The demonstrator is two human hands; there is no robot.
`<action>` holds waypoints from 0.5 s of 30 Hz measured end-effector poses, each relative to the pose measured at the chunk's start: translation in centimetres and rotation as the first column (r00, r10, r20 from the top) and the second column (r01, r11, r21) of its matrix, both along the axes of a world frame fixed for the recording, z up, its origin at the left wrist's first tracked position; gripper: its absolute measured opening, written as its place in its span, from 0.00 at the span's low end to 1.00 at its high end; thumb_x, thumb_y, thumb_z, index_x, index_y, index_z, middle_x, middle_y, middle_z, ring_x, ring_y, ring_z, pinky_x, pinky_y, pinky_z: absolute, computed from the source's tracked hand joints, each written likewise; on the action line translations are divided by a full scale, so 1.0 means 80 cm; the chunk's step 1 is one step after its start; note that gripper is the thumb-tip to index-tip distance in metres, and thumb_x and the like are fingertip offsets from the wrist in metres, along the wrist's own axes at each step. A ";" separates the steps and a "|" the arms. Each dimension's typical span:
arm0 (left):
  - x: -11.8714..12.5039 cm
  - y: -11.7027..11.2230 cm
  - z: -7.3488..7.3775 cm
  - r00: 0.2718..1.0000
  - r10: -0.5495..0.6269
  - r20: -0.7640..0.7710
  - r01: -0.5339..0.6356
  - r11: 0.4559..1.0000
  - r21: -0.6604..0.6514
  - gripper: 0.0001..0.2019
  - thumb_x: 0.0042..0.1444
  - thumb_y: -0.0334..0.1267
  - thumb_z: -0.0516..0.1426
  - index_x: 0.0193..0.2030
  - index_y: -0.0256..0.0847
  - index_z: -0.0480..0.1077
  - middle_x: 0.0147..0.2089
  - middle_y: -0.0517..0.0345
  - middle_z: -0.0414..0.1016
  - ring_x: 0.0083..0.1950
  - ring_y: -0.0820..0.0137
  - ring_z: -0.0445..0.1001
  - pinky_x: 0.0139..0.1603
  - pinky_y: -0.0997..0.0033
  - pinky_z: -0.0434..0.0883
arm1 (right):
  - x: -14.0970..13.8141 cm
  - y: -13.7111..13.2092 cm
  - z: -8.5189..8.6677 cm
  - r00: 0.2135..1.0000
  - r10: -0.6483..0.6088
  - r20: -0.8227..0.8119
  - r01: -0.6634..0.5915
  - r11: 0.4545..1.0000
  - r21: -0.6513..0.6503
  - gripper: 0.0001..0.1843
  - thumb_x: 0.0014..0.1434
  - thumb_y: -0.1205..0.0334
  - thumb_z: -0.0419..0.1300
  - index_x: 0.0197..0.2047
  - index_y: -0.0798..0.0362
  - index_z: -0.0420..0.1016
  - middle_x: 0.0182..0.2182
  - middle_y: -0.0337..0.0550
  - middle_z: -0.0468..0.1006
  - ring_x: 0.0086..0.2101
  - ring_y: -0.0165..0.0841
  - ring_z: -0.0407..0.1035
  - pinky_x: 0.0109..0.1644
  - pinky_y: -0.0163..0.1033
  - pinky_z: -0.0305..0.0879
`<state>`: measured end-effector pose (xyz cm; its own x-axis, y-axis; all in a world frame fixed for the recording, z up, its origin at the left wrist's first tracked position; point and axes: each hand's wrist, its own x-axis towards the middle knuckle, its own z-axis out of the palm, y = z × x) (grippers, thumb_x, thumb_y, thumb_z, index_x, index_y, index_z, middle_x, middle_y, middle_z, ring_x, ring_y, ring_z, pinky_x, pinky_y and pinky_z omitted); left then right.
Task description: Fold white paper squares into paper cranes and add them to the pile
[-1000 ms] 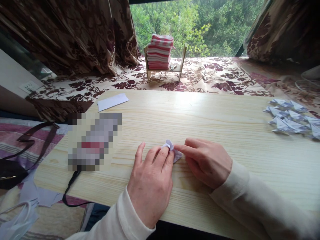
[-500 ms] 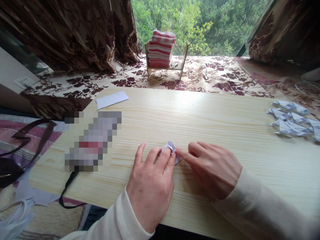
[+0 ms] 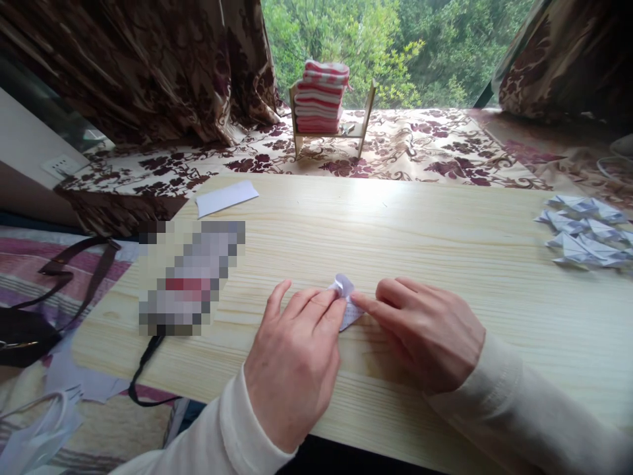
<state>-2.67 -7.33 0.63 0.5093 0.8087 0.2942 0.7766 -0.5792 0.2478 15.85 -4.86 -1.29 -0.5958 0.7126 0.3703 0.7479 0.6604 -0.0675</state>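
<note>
A small piece of folded white paper (image 3: 351, 315) lies on the wooden table, with one flap curling upward at its far end. On its left side, my left hand (image 3: 301, 343) holds it down with the index and middle fingertips, while the little finger stands apart. My right hand (image 3: 430, 330) touches the paper's right side with its extended index finger, and the other fingers are curled in. Both thumbs are mostly hidden, as is the part of the paper beneath my left fingers.
Several folded white paper pieces (image 3: 586, 231) sit at the table's right. A flat paper strip (image 3: 227, 198) lies at the back left, above a pixelated object (image 3: 192, 277) with a black cord (image 3: 143, 369). Beyond the table (image 3: 297, 224), a small rack holds folded red-and-white cloths (image 3: 320, 99).
My left fingers have shifted back to the left a little, uncovering more of the paper. The right index finger stays against it. The view has turned slightly left.
</note>
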 end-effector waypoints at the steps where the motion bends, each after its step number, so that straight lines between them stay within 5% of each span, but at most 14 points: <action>1: -0.005 0.003 0.002 1.000 -0.011 0.015 0.011 1.000 -0.002 0.17 0.58 0.28 0.46 0.52 0.36 0.68 0.53 0.53 0.72 0.53 0.64 0.67 0.61 0.51 0.54 | 0.000 0.000 -0.002 1.000 0.000 -0.010 0.000 1.000 0.003 0.15 0.57 0.71 0.48 0.41 0.53 0.73 0.24 0.41 0.67 0.25 0.32 0.58 0.29 0.37 0.52; 8: -0.028 0.041 0.000 0.983 -0.116 -0.142 0.122 0.992 0.030 0.16 0.58 0.30 0.46 0.48 0.40 0.69 0.49 0.54 0.72 0.52 0.63 0.66 0.60 0.47 0.51 | 0.002 0.000 -0.003 1.000 0.018 -0.002 -0.018 1.000 0.024 0.16 0.57 0.72 0.47 0.42 0.53 0.74 0.24 0.41 0.68 0.25 0.32 0.58 0.29 0.37 0.53; 15: -0.027 0.043 -0.004 0.968 -0.169 -0.185 0.180 0.983 0.044 0.17 0.58 0.29 0.46 0.51 0.35 0.68 0.48 0.50 0.72 0.50 0.62 0.66 0.56 0.51 0.58 | 0.000 0.003 -0.003 0.999 0.032 -0.021 -0.032 0.999 -0.008 0.16 0.58 0.71 0.49 0.44 0.51 0.73 0.25 0.40 0.67 0.26 0.31 0.58 0.30 0.36 0.54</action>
<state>-4.82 -3.90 0.29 0.6899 0.6864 0.2301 0.6907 -0.7192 0.0747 15.83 -4.64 -1.52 -0.6105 0.6966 0.3768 0.7250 0.6831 -0.0881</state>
